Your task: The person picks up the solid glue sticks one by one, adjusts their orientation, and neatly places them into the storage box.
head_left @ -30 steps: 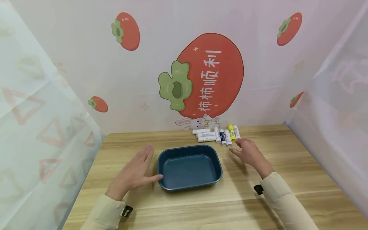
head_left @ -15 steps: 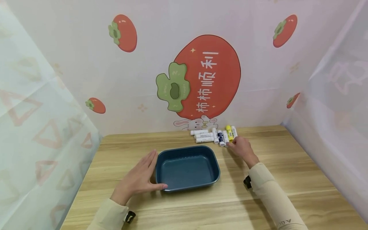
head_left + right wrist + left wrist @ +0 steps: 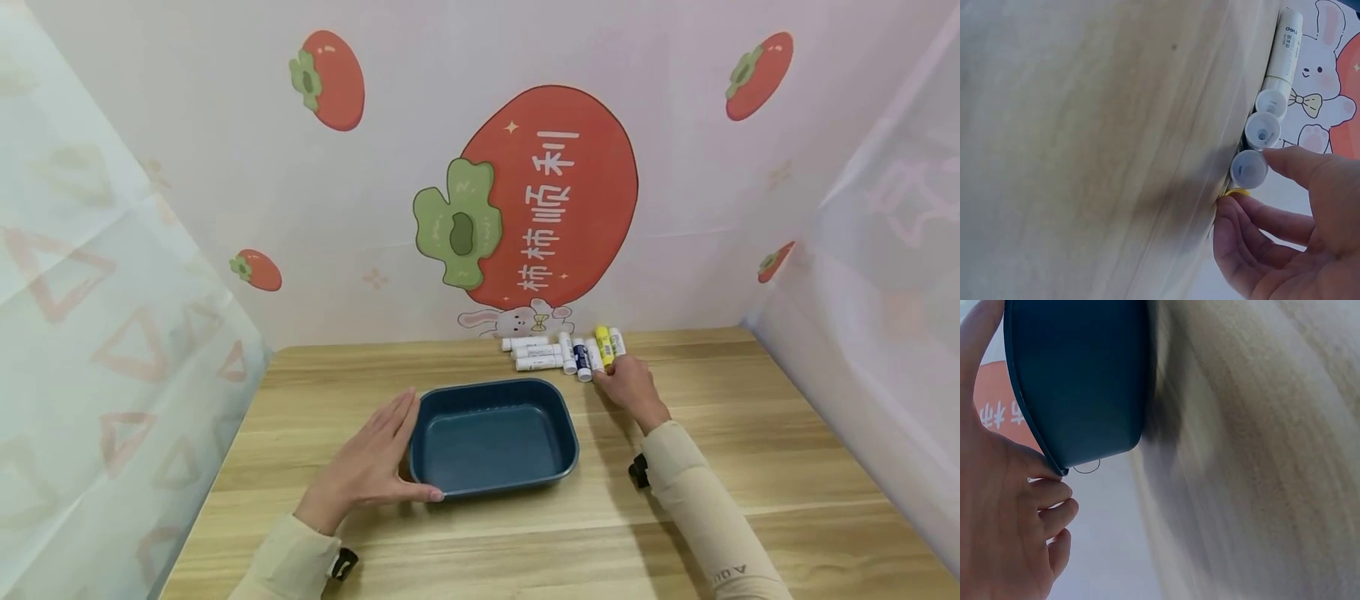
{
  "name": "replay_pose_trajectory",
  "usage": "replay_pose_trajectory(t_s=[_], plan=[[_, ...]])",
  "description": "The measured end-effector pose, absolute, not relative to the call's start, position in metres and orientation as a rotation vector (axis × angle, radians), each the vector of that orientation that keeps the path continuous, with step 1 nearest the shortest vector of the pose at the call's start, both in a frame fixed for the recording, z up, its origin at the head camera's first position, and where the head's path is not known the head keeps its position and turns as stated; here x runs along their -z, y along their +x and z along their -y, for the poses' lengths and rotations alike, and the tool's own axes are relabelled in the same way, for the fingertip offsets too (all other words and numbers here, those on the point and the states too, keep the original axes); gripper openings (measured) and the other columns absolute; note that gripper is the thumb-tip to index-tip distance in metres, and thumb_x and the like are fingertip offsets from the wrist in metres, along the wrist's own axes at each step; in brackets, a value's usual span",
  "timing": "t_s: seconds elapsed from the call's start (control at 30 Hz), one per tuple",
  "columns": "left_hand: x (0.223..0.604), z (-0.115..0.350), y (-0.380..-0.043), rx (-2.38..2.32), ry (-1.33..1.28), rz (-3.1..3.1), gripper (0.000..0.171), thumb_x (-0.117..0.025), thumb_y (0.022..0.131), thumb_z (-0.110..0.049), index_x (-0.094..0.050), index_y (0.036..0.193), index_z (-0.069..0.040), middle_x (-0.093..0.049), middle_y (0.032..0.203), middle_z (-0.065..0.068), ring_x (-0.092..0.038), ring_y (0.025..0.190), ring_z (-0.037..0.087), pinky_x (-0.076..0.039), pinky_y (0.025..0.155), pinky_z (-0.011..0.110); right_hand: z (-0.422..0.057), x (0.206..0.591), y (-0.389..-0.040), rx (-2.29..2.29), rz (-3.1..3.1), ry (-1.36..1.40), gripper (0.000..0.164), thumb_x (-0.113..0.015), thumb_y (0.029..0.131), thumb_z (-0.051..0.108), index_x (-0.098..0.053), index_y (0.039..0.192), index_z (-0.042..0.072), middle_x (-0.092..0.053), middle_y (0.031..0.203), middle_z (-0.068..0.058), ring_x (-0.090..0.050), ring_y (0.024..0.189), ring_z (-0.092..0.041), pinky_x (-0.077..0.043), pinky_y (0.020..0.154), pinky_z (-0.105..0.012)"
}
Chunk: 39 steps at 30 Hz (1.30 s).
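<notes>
My left hand spans the left end of a dark blue tray, thumb at its front corner, fingers along its back corner. In the left wrist view the fingers touch the tray's rim, the thumb extended. At the back of the table my right hand has thumb and fingers on either side of a white glue stick. That glue stick lies between a navy glue stick and a yellow glue stick; my fingers partly hide the yellow one in the right wrist view.
Several more white glue sticks lie left of the navy one, and another white glue stick lies right of the yellow. Behind them rises a printed backdrop along the wooden table's back edge.
My right hand has moved left and inward onto the white glue stick. The left hand has moved right, from near the tray's left end to contact with its corners.
</notes>
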<state>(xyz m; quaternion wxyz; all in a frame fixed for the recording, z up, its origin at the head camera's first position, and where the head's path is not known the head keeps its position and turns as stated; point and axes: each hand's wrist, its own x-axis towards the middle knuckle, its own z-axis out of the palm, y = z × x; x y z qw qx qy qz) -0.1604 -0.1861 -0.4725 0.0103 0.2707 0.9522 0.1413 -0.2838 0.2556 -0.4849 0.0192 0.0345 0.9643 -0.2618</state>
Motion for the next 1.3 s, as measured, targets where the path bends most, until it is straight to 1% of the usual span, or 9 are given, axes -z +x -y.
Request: replay_pose_trajectory(t_s=[0.1, 0.23, 0.3, 0.53, 0.7, 0.83, 0.9, 1.1, 1.3], plan=[[0.472, 0.183, -0.161, -0.414, 0.892, -2.987, 0.139, -0.063, 0.076, -0.092, -0.019, 0.166, 0.005, -0.013, 0.177, 0.021, -0.020, 0.164, 0.040, -0.027, 0.131, 0.059, -0.254, 0.483, -0.286, 0.810, -2.982, 0.141, 0.036, -0.066, 0.102, 0.026, -0.073, 0.085, -0.006, -0.074, 0.103, -0.027, -0.060, 0.071, -0.022, -0.044, 0.056, -0.025], [0.471, 0.177, -0.160, -0.372, 0.912, -2.986, 0.138, -0.060, 0.078, -0.093, -0.019, 0.166, 0.006, -0.011, 0.177, 0.022, -0.019, 0.164, 0.040, -0.026, 0.132, 0.059, -0.252, 0.482, -0.288, 0.801, -2.972, 0.178, 0.039, -0.066, 0.101, 0.025, -0.064, 0.069, 0.002, -0.072, 0.097, -0.024, -0.059, 0.068, -0.021, -0.043, 0.056, -0.025], [0.471, 0.175, -0.160, -0.357, 0.907, -2.984, 0.138, -0.059, 0.078, -0.093, -0.019, 0.166, 0.006, -0.011, 0.177, 0.023, -0.018, 0.165, 0.040, -0.026, 0.132, 0.058, -0.251, 0.482, -0.289, 0.792, -2.973, 0.191, 0.040, -0.067, 0.100, 0.025, -0.061, 0.067, 0.003, -0.072, 0.097, -0.024, -0.059, 0.068, -0.021, -0.043, 0.055, -0.025], [0.472, 0.172, -0.158, -0.345, 0.899, -2.997, 0.137, -0.059, 0.078, -0.092, -0.020, 0.165, 0.006, -0.013, 0.177, 0.023, -0.018, 0.165, 0.039, -0.025, 0.132, 0.057, -0.251, 0.482, -0.287, 0.814, -2.961, 0.262, 0.031, -0.069, 0.097, 0.024, -0.065, 0.081, -0.002, -0.070, 0.104, -0.028, -0.062, 0.071, -0.023, -0.045, 0.054, -0.024], [0.472, 0.173, -0.157, -0.351, 0.901, -2.999, 0.137, -0.059, 0.079, -0.092, -0.020, 0.166, 0.006, -0.013, 0.176, 0.023, -0.019, 0.165, 0.040, -0.026, 0.132, 0.057, -0.250, 0.481, -0.285, 0.846, -2.949, 0.281, 0.034, -0.069, 0.098, 0.024, -0.070, 0.095, -0.009, -0.071, 0.112, -0.031, -0.064, 0.075, -0.025, -0.047, 0.055, -0.024], [0.472, 0.173, -0.158, -0.349, 0.893, -3.000, 0.137, -0.059, 0.079, -0.092, -0.021, 0.165, 0.006, -0.014, 0.176, 0.023, -0.019, 0.164, 0.039, -0.026, 0.132, 0.057, -0.250, 0.478, -0.281, 0.867, -2.946, 0.274, 0.039, -0.068, 0.098, 0.025, -0.070, 0.106, -0.013, -0.070, 0.115, -0.032, -0.064, 0.075, -0.024, -0.048, 0.054, -0.025], [0.472, 0.173, -0.158, -0.349, 0.890, -2.999, 0.137, -0.059, 0.078, -0.092, -0.021, 0.165, 0.007, -0.015, 0.176, 0.023, -0.019, 0.164, 0.039, -0.026, 0.132, 0.057, -0.251, 0.477, -0.279, 0.860, -2.950, 0.261, 0.039, -0.068, 0.097, 0.026, -0.071, 0.103, -0.012, -0.071, 0.112, -0.032, -0.064, 0.072, -0.023, -0.048, 0.053, -0.024], [0.472, 0.173, -0.158, -0.355, 0.888, -2.995, 0.137, -0.060, 0.078, -0.092, -0.021, 0.165, 0.007, -0.015, 0.176, 0.023, -0.020, 0.164, 0.039, -0.027, 0.132, 0.057, -0.255, 0.469, -0.270, 0.850, -2.980, 0.204, 0.037, -0.068, 0.097, 0.028, -0.072, 0.080, -0.005, -0.072, 0.099, -0.026, -0.061, 0.066, -0.021, -0.047, 0.051, -0.024], [0.473, 0.174, -0.158, -0.366, 0.892, -2.994, 0.137, -0.060, 0.079, -0.092, -0.020, 0.165, 0.007, -0.015, 0.176, 0.024, -0.019, 0.164, 0.039, -0.027, 0.132, 0.057, -0.255, 0.460, -0.262, 0.926, -3.028, 0.144, 0.031, -0.069, 0.095, 0.024, -0.073, 0.085, -0.005, -0.072, 0.092, -0.022, -0.058, 0.063, -0.018, -0.046, 0.050, -0.023]])
